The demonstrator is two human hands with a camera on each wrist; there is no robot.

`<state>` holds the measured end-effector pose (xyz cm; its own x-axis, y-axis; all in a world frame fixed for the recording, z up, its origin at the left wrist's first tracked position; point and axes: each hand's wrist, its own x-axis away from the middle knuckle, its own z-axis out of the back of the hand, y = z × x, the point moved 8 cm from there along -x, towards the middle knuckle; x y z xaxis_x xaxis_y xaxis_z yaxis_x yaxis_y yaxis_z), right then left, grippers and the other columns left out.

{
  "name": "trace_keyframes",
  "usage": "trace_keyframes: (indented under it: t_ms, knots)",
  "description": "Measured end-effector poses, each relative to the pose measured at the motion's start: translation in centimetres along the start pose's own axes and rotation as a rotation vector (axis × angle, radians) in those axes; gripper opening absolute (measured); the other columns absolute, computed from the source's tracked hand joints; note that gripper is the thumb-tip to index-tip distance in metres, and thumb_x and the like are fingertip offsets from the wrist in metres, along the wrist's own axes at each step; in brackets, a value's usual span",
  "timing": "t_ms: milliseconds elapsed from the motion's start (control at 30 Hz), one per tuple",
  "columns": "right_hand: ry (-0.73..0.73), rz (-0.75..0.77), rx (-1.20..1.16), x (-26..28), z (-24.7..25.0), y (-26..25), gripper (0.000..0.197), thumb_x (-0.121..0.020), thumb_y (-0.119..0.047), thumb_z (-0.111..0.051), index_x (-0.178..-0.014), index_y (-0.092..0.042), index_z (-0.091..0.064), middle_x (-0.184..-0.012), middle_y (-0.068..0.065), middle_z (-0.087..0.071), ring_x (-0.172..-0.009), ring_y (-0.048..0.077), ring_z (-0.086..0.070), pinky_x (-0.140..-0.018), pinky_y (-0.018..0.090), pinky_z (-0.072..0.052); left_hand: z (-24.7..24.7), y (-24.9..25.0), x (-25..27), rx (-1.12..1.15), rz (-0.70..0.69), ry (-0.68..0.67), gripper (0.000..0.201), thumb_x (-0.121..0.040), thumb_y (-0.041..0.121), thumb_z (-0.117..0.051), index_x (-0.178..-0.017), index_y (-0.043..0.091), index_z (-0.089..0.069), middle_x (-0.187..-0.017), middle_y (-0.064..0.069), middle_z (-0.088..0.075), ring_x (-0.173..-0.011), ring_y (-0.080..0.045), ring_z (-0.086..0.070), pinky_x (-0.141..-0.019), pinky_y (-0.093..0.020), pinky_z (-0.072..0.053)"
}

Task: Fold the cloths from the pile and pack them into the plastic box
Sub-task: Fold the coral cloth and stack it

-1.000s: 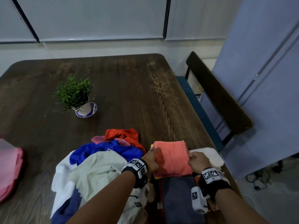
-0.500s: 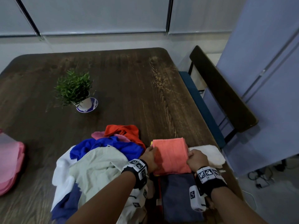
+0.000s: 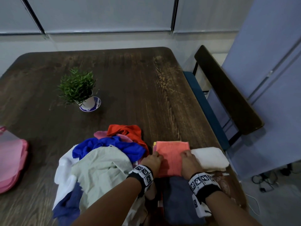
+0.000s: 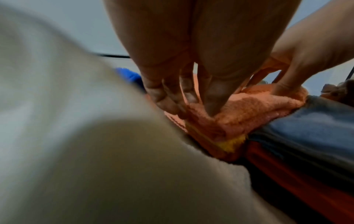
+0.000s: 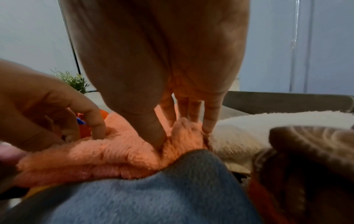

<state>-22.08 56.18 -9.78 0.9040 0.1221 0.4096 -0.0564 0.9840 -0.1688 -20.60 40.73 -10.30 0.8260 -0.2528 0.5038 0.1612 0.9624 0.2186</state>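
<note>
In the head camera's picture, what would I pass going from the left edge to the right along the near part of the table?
Pink folded cloths → loose pile of cloths → left hand → folded coral towel → right hand → folded cream towel → dark wooden chair.

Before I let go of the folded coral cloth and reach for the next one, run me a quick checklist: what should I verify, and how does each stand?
1. Coral cloth folded flat: ok, neat rectangle.
2. Both hands on it: ok, left hand pinches the near left corner, right hand pinches the near right edge.
3. Seated on its stack: ok, a yellow cloth peeks out beneath; grey-blue cloth lies nearer you.
4. Inside the plastic box: cannot tell, no box wall shows.
5. Pile in the left hand's reach: ok, right beside it.
6. Cream cloth clear of the fold: ok, alongside on the right.
</note>
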Motion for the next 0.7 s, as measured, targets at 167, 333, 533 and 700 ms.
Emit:
trace_keyframes:
  t_ms: [167, 333, 533, 700]
  knots:
    - [0.007, -0.014, 0.000, -0.4, -0.3, 0.1, 0.049, -0.089, -0.007, -0.048, -0.138, -0.014, -0.046, -0.145, 0.008, -0.036, -0.123, 0.028, -0.049, -0.108, 0.039, -0.040, 0.0, 0.3, 0.2, -0.027, -0.006, -0.009, 0.046, -0.090, 0.018, -0.057, -0.134, 0.013, -0.045, -0.136, -0.011, -0.042, -0.116, -0.035, -0.054, -0.094, -0.049, -0.049]
    - [-0.034, -0.079, -0.041, -0.4, -0.5, 0.2, 0.048, -0.089, -0.017, -0.049, -0.137, -0.015, -0.048, -0.150, 0.008, -0.034, -0.124, 0.029, -0.050, -0.107, 0.039, -0.041, 0.6, -0.3, 2.7, 0.083, -0.081, 0.034, 0.054, -0.085, 0.036, -0.064, -0.135, 0.023, -0.048, -0.140, -0.004, -0.044, -0.122, -0.032, -0.049, -0.099, -0.048, -0.044]
    - [0.288, 0.026, -0.202, 1.7, 3.3, -5.0, 0.030, -0.085, -0.024, -0.062, -0.115, -0.023, -0.064, -0.126, 0.005, -0.055, -0.117, 0.028, -0.052, -0.101, 0.039, -0.043, 6.0, -3.8, 7.3, 0.162, -0.119, 0.353, 0.034, -0.080, 0.023, -0.061, -0.113, 0.032, -0.065, -0.129, 0.008, -0.055, -0.116, -0.025, -0.050, -0.092, -0.037, -0.040]
    - [0.057, 0.305, -0.385, 3.9, 1.1, -14.5, 0.028, -0.083, -0.038, -0.068, -0.107, -0.024, -0.065, -0.102, -0.009, -0.066, -0.096, 0.013, -0.064, -0.086, 0.031, -0.051, 5.2, -11.5, 10.3, -0.142, 0.030, 0.168, 0.045, -0.086, 0.046, -0.054, -0.130, 0.036, -0.052, -0.148, 0.006, -0.037, -0.138, -0.024, -0.028, -0.105, -0.049, -0.025]
